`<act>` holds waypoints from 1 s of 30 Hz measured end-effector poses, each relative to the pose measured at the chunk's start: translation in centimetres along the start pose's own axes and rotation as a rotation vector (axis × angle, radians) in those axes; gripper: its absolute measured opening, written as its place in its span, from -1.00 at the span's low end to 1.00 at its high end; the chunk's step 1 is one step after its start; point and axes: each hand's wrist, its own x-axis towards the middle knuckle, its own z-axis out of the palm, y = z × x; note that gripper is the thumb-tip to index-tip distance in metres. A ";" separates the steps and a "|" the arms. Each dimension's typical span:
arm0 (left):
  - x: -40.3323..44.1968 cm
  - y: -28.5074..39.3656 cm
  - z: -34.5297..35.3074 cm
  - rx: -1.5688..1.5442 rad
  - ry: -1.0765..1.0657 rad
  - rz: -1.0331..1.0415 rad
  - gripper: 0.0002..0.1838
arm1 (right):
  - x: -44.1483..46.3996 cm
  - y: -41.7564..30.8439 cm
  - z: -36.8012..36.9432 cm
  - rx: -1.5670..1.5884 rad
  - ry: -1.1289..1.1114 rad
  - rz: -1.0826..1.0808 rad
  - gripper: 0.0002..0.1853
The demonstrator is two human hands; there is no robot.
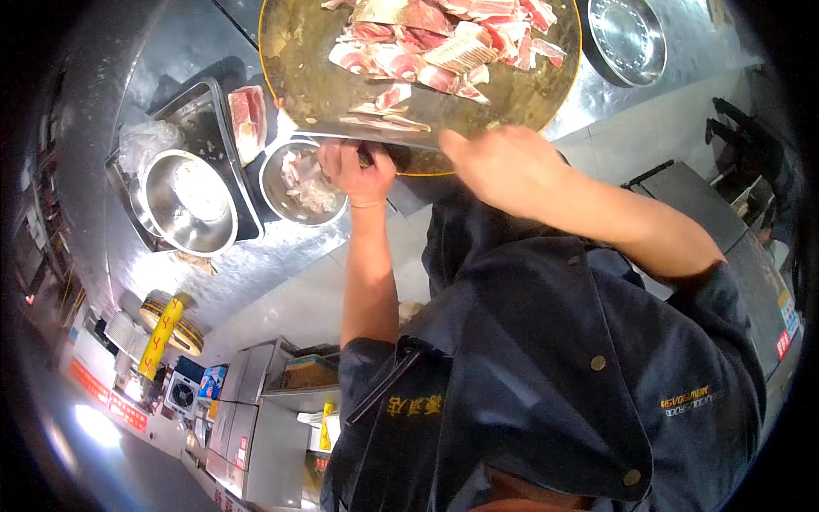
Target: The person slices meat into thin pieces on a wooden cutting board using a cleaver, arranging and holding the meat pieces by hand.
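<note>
Here's my right hand (503, 166), closed around the handle end of a knife (375, 137), the blade reaching left from my fist across the near part of the round chopping board (299, 72). My left hand (357, 171) is just to the near side of that blade, fingers curled; whether they're pinching anything I cannot tell, since the blade and my own knuckles cover the tips.

On the far side of the blade, right up close, lie a few thin meat strips (388, 123); whether steel and meat touch, I can't make out. Beyond them, the big pile of cut meat (418, 43) spreads over the far half of the board, red and pale pieces mixed, one ribbed chunk among them.

Just left of my left hand, partly behind it, a steel bowl (270, 194) holds pale scraps (314, 193). Further left, a slab of meat (247, 124) lies beside a black tray (247, 200), and in that tray I've got a larger metal bowl (192, 205) with clear plastic (147, 147) bunched at its far side. Over to the far right, past the board, a round metal pan (627, 38) stands on the counter.
</note>
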 end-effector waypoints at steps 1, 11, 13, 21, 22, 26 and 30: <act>0.0 0.1 -0.2 -0.001 -0.013 -0.038 -0.76 | 1.2 -0.1 0.5 0.021 -0.024 -0.021 -0.66; 0.5 0.1 -0.8 0.057 0.000 -0.006 -0.73 | 1.7 1.4 1.3 0.033 -0.068 0.016 -0.78; 2.9 2.2 -1.7 0.065 -0.146 -0.112 -0.78 | 0.0 3.6 1.0 0.029 0.026 0.042 -0.76; 5.7 2.3 -2.5 -0.842 -0.240 -1.125 -0.58 | -1.4 3.7 1.2 0.038 0.156 0.151 -0.77; 6.2 3.2 -2.3 -0.672 -0.229 -1.129 -0.56 | -1.5 3.7 1.3 0.037 0.155 0.147 -0.77; 4.9 3.9 -2.3 -0.189 -0.157 -0.537 -0.57 | -1.6 3.0 0.6 0.043 0.127 0.099 -0.79; 4.0 2.1 -1.9 -0.070 -0.266 -0.158 -0.59 | -1.6 2.5 1.0 0.035 0.110 0.101 -0.80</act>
